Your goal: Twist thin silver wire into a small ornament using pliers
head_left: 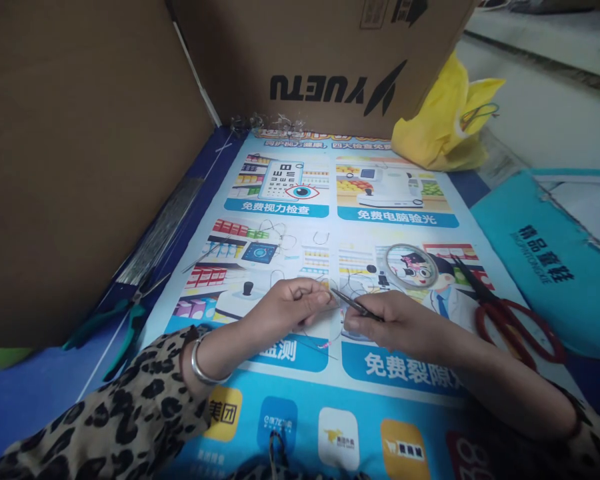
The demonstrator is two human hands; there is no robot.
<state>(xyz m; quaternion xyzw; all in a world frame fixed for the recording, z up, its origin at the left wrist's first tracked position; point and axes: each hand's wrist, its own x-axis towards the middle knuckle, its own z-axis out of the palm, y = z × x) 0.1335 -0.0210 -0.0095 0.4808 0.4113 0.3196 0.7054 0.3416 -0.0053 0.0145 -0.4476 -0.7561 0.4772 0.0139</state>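
Thumb and fingers of my left hand (303, 303) are closed in a pinch over the printed sheet. A fine wire or thread seems to be in that pinch, with thin strands curving around it. My right hand (393, 320) grips slim, dark metal tweezers (355, 304), their tip touching or almost touching my left fingertips. Just below the hands a strand carries small pink beads (325, 345). Thin loops of wire (280, 235) lie on the sheet beyond my left hand. A round clear-rimmed dish (411, 265) sits beyond my right hand.
Red-handled scissors (517, 327) lie at right, beside a turquoise box (545, 267). Green-handled pliers (125, 330) and a bundle of straight wires (163, 230) lie at left. Cardboard panels (325, 40) stand behind and left. A yellow bag (440, 127) rests at back right.
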